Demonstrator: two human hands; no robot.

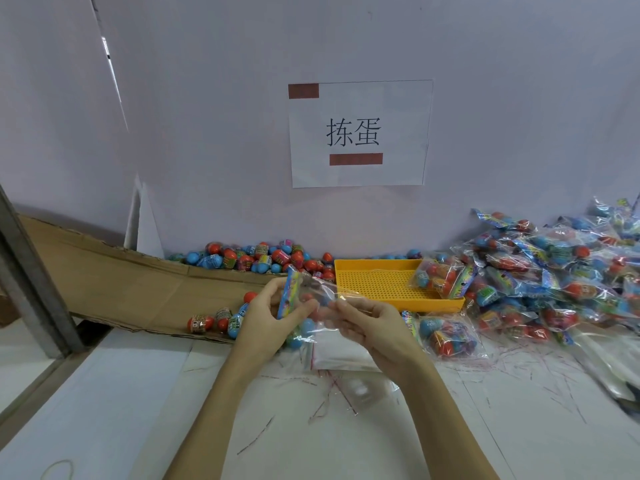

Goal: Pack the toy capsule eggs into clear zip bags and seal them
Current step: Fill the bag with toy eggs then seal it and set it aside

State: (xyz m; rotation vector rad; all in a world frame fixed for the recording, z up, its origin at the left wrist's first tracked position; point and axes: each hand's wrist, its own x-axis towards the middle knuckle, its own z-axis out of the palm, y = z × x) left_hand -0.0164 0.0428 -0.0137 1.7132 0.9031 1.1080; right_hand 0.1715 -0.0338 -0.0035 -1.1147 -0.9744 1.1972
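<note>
I hold a clear zip bag [313, 292] with a colourful printed header above the table's middle. My left hand [273, 313] grips the header end, and my right hand [367, 317] pinches the open end of the same bag. Loose red and blue capsule eggs [256, 258] are heaped against the back wall. A few more eggs [214, 322] lie on the cardboard by my left hand. A stack of empty clear bags [339, 351] lies flat under my hands.
A yellow perforated tray [381, 282] stands behind my right hand with one filled bag [440, 277] on its right end. Several filled bags [554, 271] pile up at the right. A flattened cardboard sheet [121, 282] slopes at the left. Red plastic strips litter the white table [311, 427].
</note>
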